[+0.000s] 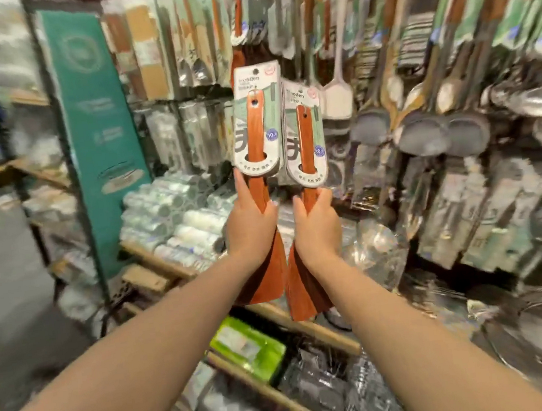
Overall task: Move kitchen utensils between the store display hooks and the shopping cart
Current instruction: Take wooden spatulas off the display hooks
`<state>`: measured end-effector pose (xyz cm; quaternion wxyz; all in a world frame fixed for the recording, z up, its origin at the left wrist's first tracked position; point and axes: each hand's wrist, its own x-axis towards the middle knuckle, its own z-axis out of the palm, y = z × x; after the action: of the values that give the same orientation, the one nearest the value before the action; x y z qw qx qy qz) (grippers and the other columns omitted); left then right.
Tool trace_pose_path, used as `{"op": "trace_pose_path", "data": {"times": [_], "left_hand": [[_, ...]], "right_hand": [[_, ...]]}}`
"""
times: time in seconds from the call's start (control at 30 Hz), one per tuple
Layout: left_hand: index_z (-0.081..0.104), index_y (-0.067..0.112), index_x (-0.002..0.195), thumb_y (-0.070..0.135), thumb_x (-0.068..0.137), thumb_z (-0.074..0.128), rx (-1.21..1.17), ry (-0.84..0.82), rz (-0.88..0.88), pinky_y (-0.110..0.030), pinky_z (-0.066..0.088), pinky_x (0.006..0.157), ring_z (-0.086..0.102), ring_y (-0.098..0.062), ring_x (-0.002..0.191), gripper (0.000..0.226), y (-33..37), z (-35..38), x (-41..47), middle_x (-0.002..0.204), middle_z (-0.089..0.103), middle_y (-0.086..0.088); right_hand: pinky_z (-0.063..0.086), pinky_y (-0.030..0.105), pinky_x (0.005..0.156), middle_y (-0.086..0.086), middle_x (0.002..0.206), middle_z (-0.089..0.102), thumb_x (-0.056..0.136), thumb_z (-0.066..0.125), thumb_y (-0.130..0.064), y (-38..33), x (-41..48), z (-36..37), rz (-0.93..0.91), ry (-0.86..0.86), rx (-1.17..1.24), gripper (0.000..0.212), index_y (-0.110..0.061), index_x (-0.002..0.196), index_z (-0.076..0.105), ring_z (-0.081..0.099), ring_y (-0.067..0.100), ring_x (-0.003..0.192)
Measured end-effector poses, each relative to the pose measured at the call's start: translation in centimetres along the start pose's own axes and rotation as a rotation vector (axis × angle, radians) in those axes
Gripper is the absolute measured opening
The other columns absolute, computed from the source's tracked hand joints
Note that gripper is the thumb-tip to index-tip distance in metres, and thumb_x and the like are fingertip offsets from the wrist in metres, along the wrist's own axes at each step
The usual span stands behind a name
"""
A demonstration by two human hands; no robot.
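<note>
My left hand [249, 223] grips the neck of a reddish wooden spatula [253, 132], held upright with its card label on top and its blade pointing down. Right beside it, my right hand [316, 225] grips a second wooden spatula [305, 136] of the same kind, its label slightly lower. Both spatulas are raised in front of the display hooks, where another wooden spatula [238, 21] hangs just above the left one. The shopping cart is out of view.
Packaged wooden utensils [158, 48] hang on the upper hooks. Grey ladles [441, 129] and steel spoons hang to the right. White rolls [176, 223] fill a wooden shelf on the left, beside a green banner [96, 124]. A green box [246, 348] lies on the lower shelf.
</note>
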<state>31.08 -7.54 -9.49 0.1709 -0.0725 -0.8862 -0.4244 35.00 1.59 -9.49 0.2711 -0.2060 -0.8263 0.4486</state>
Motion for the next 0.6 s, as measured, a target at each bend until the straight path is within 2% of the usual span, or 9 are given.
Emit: {"op": "trace_pose_path", "data": {"times": [0.13,0.23,0.33,0.47,0.53,0.6], "left_hand": [[-0.003,0.020,0.151,0.031,0.092,0.049,0.051,0.040,-0.028,-0.034,0.039,0.065,0.060,-0.036,0.090,0.079,-4.0,-5.4,-2.5,0.107,0.063,-0.016],[-0.004,0.020,0.150,0.029,0.092,0.049,0.067,0.050,-0.021,-0.033,0.040,0.058,0.060,-0.031,0.078,0.079,-7.2,-10.0,-3.6,0.101,0.064,-0.011],[-0.004,0.020,0.150,0.027,0.092,0.049,0.085,0.063,-0.011,-0.031,0.037,0.054,0.057,-0.026,0.070,0.079,-11.0,-15.0,-4.9,0.107,0.064,-0.013],[-0.004,0.019,0.150,0.028,0.092,0.049,0.088,0.058,-0.021,-0.040,0.050,0.065,0.061,-0.032,0.079,0.079,-17.2,-22.1,-6.6,0.099,0.065,-0.013],[-0.005,0.021,0.150,0.030,0.093,0.048,0.107,0.036,-0.035,-0.041,0.050,0.066,0.061,-0.032,0.081,0.079,-21.0,-25.8,-7.2,0.106,0.064,-0.012],[-0.005,0.022,0.150,0.032,0.093,0.049,0.117,0.041,-0.050,-0.036,0.046,0.061,0.061,-0.032,0.082,0.079,-24.9,-29.5,-7.8,0.114,0.062,-0.012]], "right_hand": [[0.037,0.034,0.070,0.012,0.109,0.064,0.098,0.043,-0.037,-2.3,-5.7,3.8,-0.017,-0.067,0.029,0.040,-0.010,0.127,0.042,0.059,0.033,0.099],[0.035,0.032,0.068,0.009,0.105,0.064,0.097,0.044,-0.035,-4.5,-9.6,6.9,-0.040,-0.080,0.063,0.040,-0.011,0.129,0.041,0.060,0.032,0.096],[0.034,0.032,0.066,0.007,0.098,0.063,0.098,0.043,-0.035,-7.2,-14.1,10.3,-0.038,-0.093,0.087,0.036,-0.012,0.125,0.040,0.060,0.031,0.091],[0.036,0.032,0.067,-0.001,0.091,0.055,0.098,0.042,-0.035,-11.1,-20.8,16.2,-0.011,-0.105,0.118,0.030,-0.015,0.119,0.041,0.058,0.027,0.088],[0.038,0.032,0.069,0.000,0.094,0.058,0.098,0.042,-0.035,-13.0,-24.3,19.6,0.004,-0.102,0.137,0.027,-0.016,0.116,0.042,0.059,0.026,0.089],[0.035,0.031,0.067,0.001,0.096,0.059,0.098,0.043,-0.035,-14.8,-27.9,23.1,0.015,-0.129,0.157,0.026,-0.017,0.116,0.042,0.059,0.026,0.090]]}}
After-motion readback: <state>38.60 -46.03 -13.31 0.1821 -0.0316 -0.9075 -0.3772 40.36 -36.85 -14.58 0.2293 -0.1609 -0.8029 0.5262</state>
